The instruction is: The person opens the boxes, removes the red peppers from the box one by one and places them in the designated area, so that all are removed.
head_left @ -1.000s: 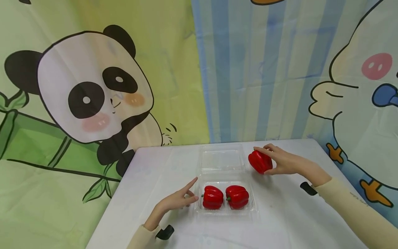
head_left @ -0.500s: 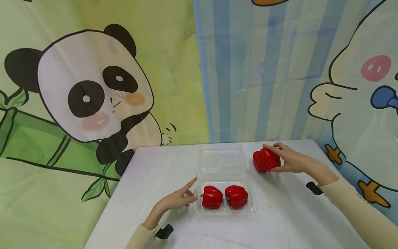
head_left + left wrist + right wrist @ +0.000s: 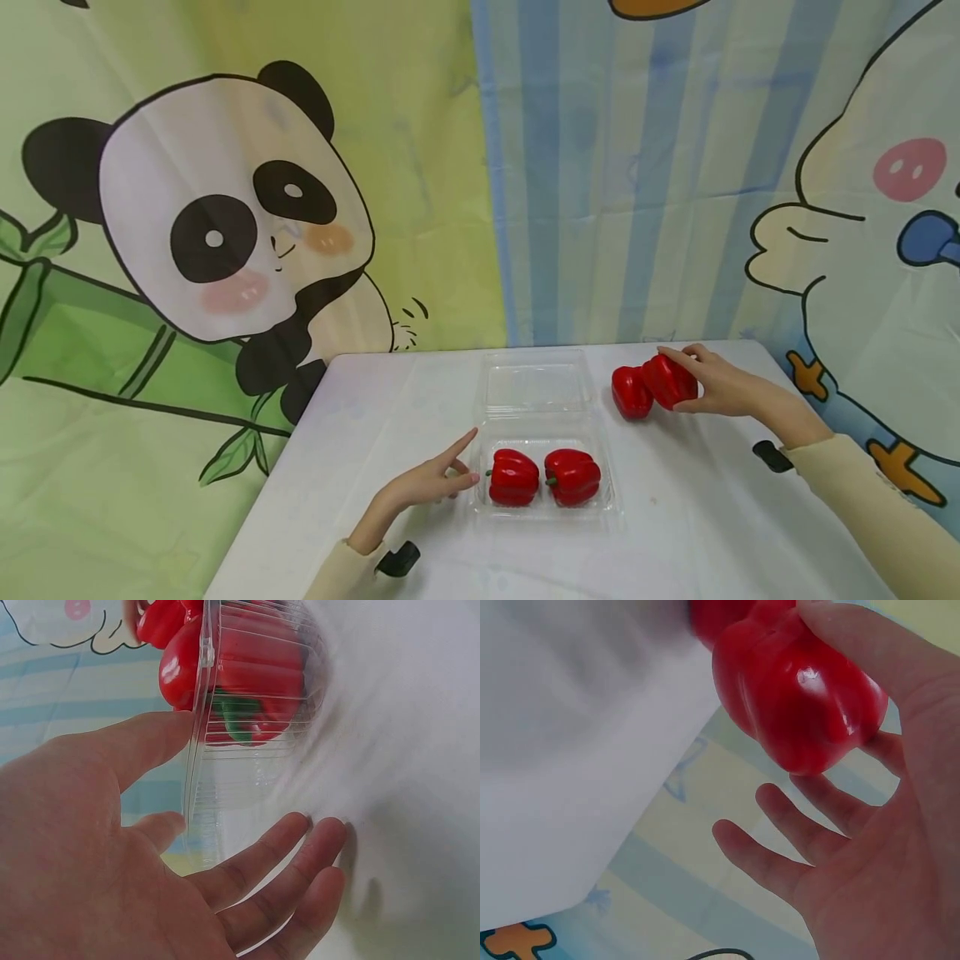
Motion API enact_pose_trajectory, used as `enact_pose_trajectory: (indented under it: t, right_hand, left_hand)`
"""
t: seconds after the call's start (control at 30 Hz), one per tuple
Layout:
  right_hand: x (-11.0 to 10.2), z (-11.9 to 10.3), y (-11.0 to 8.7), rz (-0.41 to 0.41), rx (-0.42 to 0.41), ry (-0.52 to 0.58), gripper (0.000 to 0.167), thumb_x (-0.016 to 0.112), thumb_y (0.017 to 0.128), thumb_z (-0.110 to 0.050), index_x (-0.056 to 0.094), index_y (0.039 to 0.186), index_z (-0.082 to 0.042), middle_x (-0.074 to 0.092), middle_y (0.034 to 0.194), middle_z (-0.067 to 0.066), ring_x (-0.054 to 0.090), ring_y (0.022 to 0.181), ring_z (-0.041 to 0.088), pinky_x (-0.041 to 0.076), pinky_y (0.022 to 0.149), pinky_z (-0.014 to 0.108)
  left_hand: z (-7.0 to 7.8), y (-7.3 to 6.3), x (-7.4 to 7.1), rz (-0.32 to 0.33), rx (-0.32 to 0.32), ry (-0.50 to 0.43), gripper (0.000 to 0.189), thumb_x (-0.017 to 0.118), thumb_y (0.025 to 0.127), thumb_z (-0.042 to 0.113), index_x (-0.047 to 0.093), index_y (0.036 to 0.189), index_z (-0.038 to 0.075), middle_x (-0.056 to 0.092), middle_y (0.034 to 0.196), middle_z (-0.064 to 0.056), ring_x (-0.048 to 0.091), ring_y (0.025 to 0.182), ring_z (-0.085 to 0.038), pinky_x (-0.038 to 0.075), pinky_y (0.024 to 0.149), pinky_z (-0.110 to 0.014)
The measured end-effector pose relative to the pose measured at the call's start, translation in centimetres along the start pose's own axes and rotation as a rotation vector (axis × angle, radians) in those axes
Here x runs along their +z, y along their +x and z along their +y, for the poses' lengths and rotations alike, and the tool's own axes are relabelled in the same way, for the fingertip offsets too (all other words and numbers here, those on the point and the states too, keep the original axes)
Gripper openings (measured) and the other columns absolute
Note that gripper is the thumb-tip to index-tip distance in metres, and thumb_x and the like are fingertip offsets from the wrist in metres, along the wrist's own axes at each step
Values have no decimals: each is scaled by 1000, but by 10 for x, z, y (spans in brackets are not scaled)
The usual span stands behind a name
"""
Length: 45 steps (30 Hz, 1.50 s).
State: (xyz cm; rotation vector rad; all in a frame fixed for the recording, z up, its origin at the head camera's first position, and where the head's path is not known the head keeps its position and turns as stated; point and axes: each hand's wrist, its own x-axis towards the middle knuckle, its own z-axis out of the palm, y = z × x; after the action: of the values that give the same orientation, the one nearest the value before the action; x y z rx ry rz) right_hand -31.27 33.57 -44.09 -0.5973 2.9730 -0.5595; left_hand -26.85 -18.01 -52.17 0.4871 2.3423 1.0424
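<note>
My right hand [image 3: 716, 385] pinches a glossy red bell pepper [image 3: 670, 382] between thumb and fingers at the back right of the table. In the right wrist view the held pepper [image 3: 795, 697] is tilted, with two of the fingers extended below it. Another red bell pepper [image 3: 632, 393] rests on the table just left of it, overlapped by it. Two more, a left pepper [image 3: 514, 478] and a right pepper [image 3: 573, 478], lie in a clear plastic clamshell [image 3: 611, 505]. My left hand [image 3: 422, 483] is at its left side, index extended, the thumb [image 3: 161, 739] right at the rim.
The clamshell's clear lid [image 3: 535, 385] lies folded back behind its base. A white table [image 3: 405, 400] holds everything and ends at a cartoon-printed curtain [image 3: 570, 167]. Each wrist wears a black band, such as the left band [image 3: 398, 559].
My right hand has moved rightward with the held pepper, bringing the pepper resting on the table into view on its left. My left hand stays at the clamshell.
</note>
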Motion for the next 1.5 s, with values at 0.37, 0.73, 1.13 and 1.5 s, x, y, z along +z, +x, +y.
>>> enact_pose_trajectory:
  t: [0.37,0.73,1.13,1.5]
  right_hand:
    - [-3,7,-5,4,29,6,99,89,74,-24,32,153,-8,43,134,29,44,120,49,59,79,50]
    - [4,14,-4,17,73,-8,98,89,74,-23,31,152,-5,43,133,32,44,119,51,59,78,52]
    - [15,22,-2,-7,112,-33,96,88,75,-19,32,151,-3,42,131,33,42,118,53,58,79,54]
    - [23,28,2,-27,122,-42,93,87,76,-20,33,151,-5,42,132,31,41,120,54,58,81,56]
  left_hand:
    - [1,0,-1,-1,0,10,83,63,97,45,14,162,30,60,125,-13,64,91,-21,55,75,-40]
    - [3,0,-1,1,0,8,82,63,97,43,15,162,31,60,125,-14,64,90,-21,54,74,-39]
    - [2,0,0,0,2,16,83,63,97,44,14,162,30,60,124,-13,64,91,-21,55,76,-41]
    - [2,-1,0,-1,4,15,84,63,96,46,14,162,30,60,124,-13,64,90,-21,53,73,-37]
